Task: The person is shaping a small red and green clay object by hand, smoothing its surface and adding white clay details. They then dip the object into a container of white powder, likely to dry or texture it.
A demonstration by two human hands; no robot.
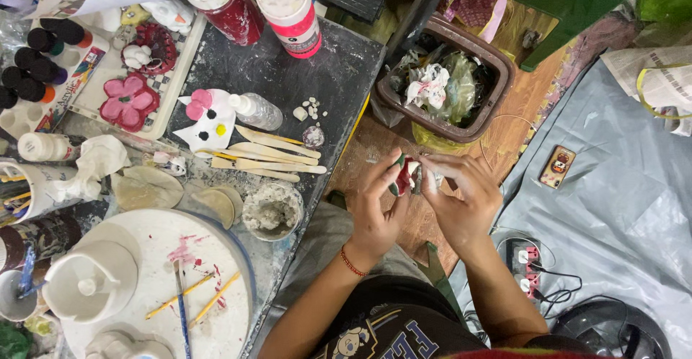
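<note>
Head view shows both hands meeting over the wooden floor, just right of the dark, paint-stained work surface (288, 78) and near the brown bin full of crumpled waste (504, 78). The left hand (376, 211) and the right hand (461, 200) both have their grip closed around one small painted clay piece in red, green and white (405, 176), which sits between the fingertips, held in the air above the floor. To do this step well, I think the left hand should only support the piece, while the right fingers work with light pressure, because such a small clay shape can crack or smear if the paint is wet. Fingers cover most of the piece, so its real form is hard to tell, and I cannot see if a tool is held. On the surface, the pale wooden modelling sticks (263, 156) lie near a white cat-face figure with a pink bow (209, 121), untouched.
</note>
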